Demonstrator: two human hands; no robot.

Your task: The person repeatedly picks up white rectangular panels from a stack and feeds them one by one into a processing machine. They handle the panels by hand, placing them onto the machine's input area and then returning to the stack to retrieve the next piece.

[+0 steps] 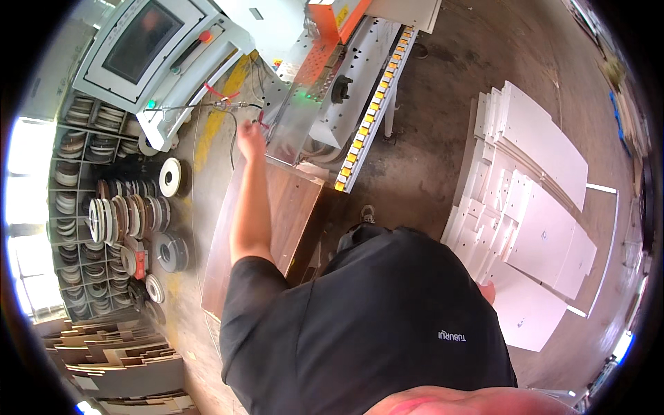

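Observation:
My left arm reaches forward over a brown wood-grain worktop (277, 214). My left hand (251, 141) is closed beside the machine's near end, just below a thin metal rod (232, 106) with red strips tied to it. What its fingers hold, if anything, is too small to make out. Low at my right side, only part of my right hand (488, 292) shows past my black shirt, at the edge of the stacked white panels (529, 304). Its fingers are mostly hidden. Several of these panels lie overlapping, some with small drilled holes.
Ahead stands a machine with an orange part (335, 21) and a track of yellow and white pads (373, 111). At upper left is a control console (142, 41) with a red knob. Edge-banding rolls (124, 218) fill a rack on the left, above stacked board offcuts (117, 353).

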